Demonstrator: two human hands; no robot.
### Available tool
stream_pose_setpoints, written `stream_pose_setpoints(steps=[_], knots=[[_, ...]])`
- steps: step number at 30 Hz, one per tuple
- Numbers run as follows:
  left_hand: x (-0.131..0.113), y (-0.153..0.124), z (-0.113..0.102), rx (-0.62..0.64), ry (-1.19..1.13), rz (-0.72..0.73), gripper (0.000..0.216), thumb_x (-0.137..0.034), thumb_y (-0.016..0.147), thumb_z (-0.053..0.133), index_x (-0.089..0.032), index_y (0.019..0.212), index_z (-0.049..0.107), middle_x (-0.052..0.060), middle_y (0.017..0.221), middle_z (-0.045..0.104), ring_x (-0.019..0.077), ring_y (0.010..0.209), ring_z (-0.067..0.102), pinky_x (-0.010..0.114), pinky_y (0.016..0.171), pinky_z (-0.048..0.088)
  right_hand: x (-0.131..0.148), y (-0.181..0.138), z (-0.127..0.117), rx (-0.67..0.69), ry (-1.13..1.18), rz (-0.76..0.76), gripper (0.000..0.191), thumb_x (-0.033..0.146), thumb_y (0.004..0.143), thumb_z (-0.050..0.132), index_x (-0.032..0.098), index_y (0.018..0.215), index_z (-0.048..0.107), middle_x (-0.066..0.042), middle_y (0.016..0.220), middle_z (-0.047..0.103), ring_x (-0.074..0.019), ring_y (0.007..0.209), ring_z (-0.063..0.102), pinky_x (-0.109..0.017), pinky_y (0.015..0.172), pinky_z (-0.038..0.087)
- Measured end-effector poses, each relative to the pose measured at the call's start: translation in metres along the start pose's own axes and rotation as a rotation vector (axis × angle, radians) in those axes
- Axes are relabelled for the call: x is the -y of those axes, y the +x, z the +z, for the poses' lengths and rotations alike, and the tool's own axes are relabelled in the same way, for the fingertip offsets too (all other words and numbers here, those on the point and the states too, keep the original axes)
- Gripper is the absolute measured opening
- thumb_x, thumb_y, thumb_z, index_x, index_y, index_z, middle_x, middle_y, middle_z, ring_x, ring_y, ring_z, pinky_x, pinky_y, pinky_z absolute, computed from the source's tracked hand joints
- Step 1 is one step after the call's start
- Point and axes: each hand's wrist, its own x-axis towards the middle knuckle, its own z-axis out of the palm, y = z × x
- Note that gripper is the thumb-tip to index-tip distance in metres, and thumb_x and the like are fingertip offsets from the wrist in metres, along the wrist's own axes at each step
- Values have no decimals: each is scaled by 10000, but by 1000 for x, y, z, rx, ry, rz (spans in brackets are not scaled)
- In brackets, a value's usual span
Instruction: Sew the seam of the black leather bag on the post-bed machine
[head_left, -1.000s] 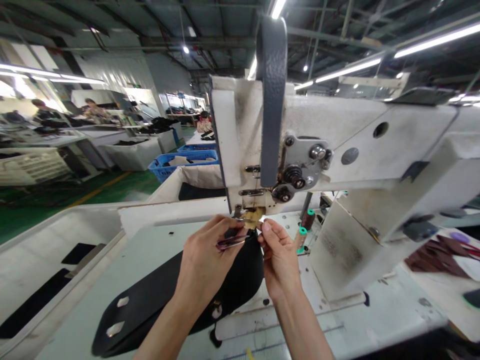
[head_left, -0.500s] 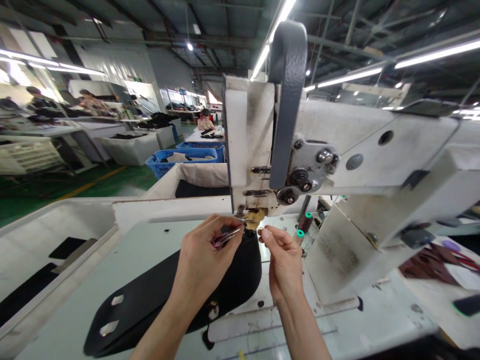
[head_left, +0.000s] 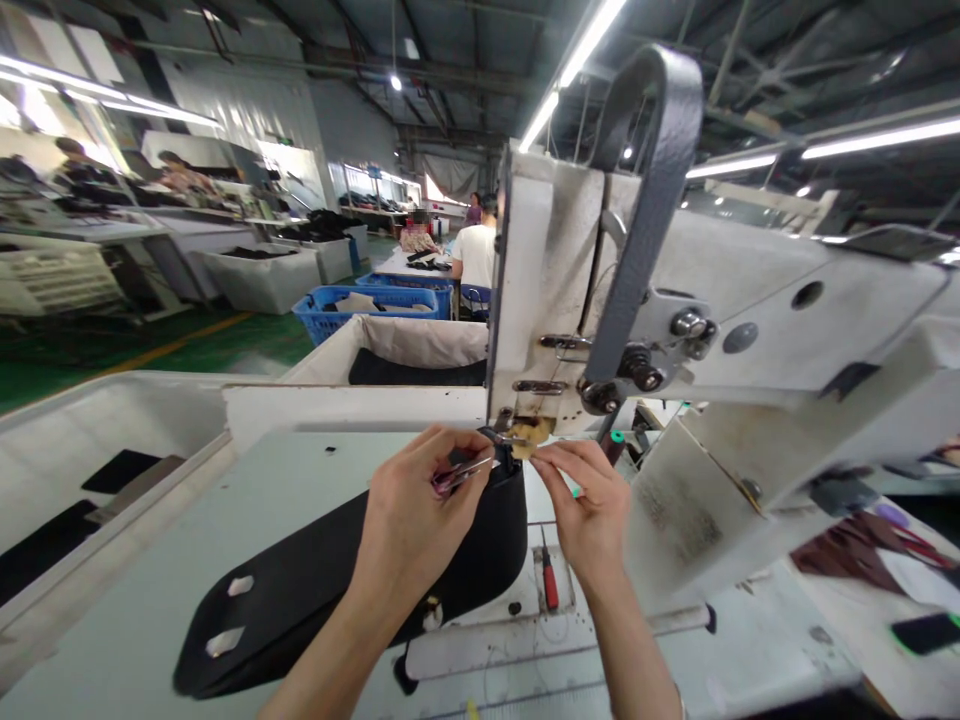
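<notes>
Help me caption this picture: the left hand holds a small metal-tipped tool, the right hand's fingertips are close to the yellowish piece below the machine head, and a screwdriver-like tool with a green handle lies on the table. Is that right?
Not quite: the screwdriver-like tool has a red handle, not a green one, as the head view shows. The rest stands.

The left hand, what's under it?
A black piece shows on both sides of the left hand, passing beneath it. The part covered by the hand can't be seen.
</notes>
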Motion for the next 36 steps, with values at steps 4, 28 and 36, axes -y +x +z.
stream_pose_setpoints(steps=[4,28,36], knots=[[0,0,0,-12,16,15,71,-213,823,626,-230,867,678,-44,742,632,86,603,544,204,590,422,-1,14,-14,98,-151,-207,200,186,930,628,280,992,793,-61,897,722,-213,851,613,-363,781,490],[-10,-25,-10,198,-100,230,144,-313,907,607,-274,919,746,24,966,658,114,798,619,216,679,481,45,-47,7,-5,577,675,260,319,796,810,209,988,676,-41,874,737,-175,797,671,-286,750,530],[-6,-12,-31,226,-182,33,144,-316,901,584,-229,872,695,-36,694,664,104,616,612,191,578,458,54,-46,25,-51,497,595,352,268,775,822,222,1022,576,-1,865,663,-127,751,609,-244,727,492]])
